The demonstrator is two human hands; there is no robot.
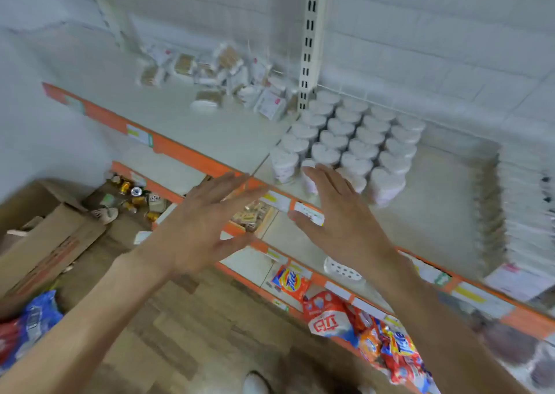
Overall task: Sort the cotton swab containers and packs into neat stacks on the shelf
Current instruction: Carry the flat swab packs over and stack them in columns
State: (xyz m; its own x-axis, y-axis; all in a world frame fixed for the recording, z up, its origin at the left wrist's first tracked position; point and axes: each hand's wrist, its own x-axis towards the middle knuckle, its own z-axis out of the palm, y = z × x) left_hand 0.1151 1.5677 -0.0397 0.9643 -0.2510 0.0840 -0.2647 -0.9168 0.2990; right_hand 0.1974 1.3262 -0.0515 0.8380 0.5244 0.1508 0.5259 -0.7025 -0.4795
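Several heart-shaped white cotton swab containers [348, 141] stand in tidy rows on the pale shelf [228, 135], right of the upright post. A loose heap of cotton swab packs [222, 75] lies at the back of the shelf, left of the post. My left hand [198, 228] hovers in front of the shelf's orange edge with fingers spread, holding nothing. My right hand [339, 216] is also spread and empty, its fingertips just short of the nearest containers. A tall stack of flat white packs [522, 207] stands at the far right of the shelf.
Lower shelves hold detergent bags [330, 315], a white soap dish [342, 270] and small boxes [252, 213]. Cardboard boxes [45, 243] sit on the wooden floor at left, with small cans [132, 192] behind them. A perforated upright post [309, 42] divides the shelf.
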